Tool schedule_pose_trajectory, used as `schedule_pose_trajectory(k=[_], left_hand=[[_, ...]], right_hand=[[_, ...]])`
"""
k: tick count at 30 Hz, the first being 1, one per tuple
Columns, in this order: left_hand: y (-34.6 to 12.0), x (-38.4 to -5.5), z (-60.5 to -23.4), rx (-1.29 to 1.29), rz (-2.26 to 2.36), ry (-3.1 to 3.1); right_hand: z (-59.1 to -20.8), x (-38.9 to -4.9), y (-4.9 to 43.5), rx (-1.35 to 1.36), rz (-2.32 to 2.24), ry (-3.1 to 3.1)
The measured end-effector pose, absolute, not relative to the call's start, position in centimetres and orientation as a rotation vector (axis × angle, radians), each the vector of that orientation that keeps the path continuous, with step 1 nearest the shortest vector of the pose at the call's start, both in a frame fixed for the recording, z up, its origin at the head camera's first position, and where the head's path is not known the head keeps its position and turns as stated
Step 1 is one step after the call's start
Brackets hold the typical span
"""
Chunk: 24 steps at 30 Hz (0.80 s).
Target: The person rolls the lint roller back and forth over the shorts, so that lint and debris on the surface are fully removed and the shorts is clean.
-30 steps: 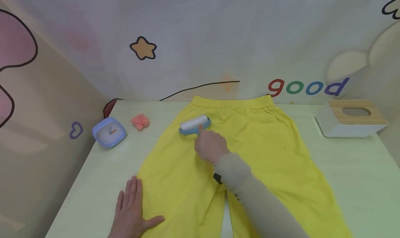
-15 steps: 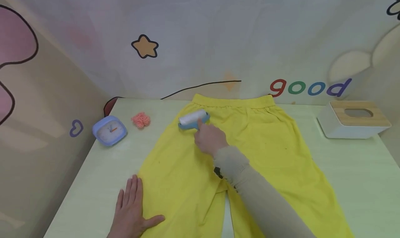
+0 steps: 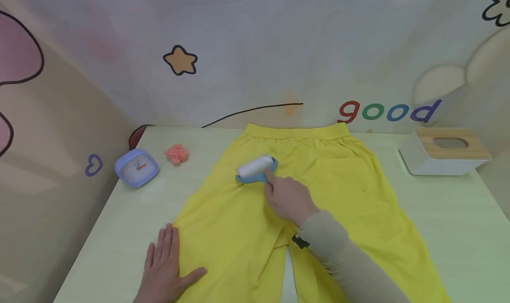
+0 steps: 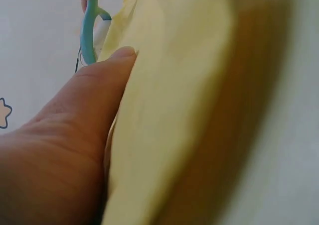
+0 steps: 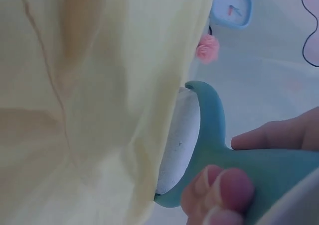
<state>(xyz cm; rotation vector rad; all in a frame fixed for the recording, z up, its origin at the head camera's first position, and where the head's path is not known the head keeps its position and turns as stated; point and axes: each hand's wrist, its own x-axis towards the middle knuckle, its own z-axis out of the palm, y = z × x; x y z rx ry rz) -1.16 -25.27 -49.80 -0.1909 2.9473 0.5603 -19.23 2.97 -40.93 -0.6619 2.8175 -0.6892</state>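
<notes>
Yellow trousers (image 3: 318, 192) lie flat on the table (image 3: 458, 219); left hand (image 3: 165, 267), fingers straight, presses the near-left leg edge. Right hand (image 3: 288, 199) grips the lint roller (image 3: 256, 169) mid-garment. Risk: fabric bunching under the roller if left-hand pressure slackens.

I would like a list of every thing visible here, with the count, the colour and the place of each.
trousers: 1, yellow, spread flat on the table middle
lint roller: 1, white roll, blue frame, on the trousers' upper left part
clock: 1, light blue, table's left edge
yarn tuft: 1, pink, right of the clock
tissue box: 1, white, wooden lid, table's right side
table: 1, pale green
left hand: flat on the left trouser leg's edge
right hand: grips the lint roller
</notes>
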Motion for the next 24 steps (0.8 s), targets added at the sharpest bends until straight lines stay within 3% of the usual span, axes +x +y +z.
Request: schedule_pose_trajectory(k=[14,24], left_hand=[[-25.2,-1.1,-49.8,-0.202,0.550,2.949],[-25.0,-1.2,-49.6,-0.209,0.550,2.922]], right_hand=[[-39.9,-13.9,7.1,-0.587,-0.726,2.819],[-41.4,-14.7,6.2,-0.789,-0.613,3.038]])
